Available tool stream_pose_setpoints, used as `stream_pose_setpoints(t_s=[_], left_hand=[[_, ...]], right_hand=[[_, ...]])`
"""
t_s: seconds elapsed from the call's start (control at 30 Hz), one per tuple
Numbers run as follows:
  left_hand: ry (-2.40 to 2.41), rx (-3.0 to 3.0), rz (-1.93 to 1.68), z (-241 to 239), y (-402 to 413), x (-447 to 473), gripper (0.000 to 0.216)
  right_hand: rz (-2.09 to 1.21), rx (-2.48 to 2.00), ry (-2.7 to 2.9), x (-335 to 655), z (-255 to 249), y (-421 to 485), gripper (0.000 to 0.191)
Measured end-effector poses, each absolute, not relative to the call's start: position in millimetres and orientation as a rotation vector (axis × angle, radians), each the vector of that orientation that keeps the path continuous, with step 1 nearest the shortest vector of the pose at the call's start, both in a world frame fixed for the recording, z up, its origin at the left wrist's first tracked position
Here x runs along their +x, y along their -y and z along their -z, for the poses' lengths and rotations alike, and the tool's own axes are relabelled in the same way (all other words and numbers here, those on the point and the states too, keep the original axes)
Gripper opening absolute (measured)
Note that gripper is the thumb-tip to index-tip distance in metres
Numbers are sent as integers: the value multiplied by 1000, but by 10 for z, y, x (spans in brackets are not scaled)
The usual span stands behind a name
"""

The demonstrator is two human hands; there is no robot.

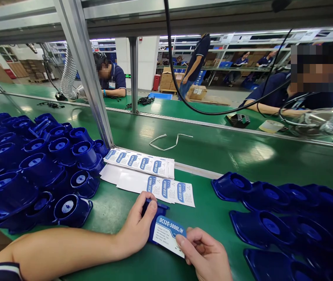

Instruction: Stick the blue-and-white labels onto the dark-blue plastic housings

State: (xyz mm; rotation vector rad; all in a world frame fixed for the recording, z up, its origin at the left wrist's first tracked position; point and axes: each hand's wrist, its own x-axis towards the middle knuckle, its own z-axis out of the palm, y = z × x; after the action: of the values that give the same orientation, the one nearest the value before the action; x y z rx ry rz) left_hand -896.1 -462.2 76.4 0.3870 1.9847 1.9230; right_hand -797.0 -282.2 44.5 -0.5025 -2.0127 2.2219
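Note:
My left hand [138,222] is wrapped round a blue plastic housing [162,207], its thumb over the top. Between the thumb and fingers of my right hand [205,249] is the right end of a blue and white label [169,233] printed DC52Q-5000L/H. The label lies over the front of the housing; whether it is stuck down I cannot tell. Just beyond my hands, label sheets [132,180] lie on the green table [207,207], with several labels still on them.
Many blue housings [37,168] are piled at the left. More stand in rows [264,230] at the right. A metal post [86,74] rises behind the sheets. A white strip [166,147] lies farther back. Black cable [170,58] hangs in front, and other people sit across the bench.

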Motion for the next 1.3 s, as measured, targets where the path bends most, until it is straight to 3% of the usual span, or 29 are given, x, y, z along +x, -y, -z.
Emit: stream_pose_setpoints(t_s=[1.3], left_hand=[[-1986, 399, -1920, -746, 4624, -8953, 33]], right_hand=[[-2227, -483, 2024, -7967, -425, 2807, 44]])
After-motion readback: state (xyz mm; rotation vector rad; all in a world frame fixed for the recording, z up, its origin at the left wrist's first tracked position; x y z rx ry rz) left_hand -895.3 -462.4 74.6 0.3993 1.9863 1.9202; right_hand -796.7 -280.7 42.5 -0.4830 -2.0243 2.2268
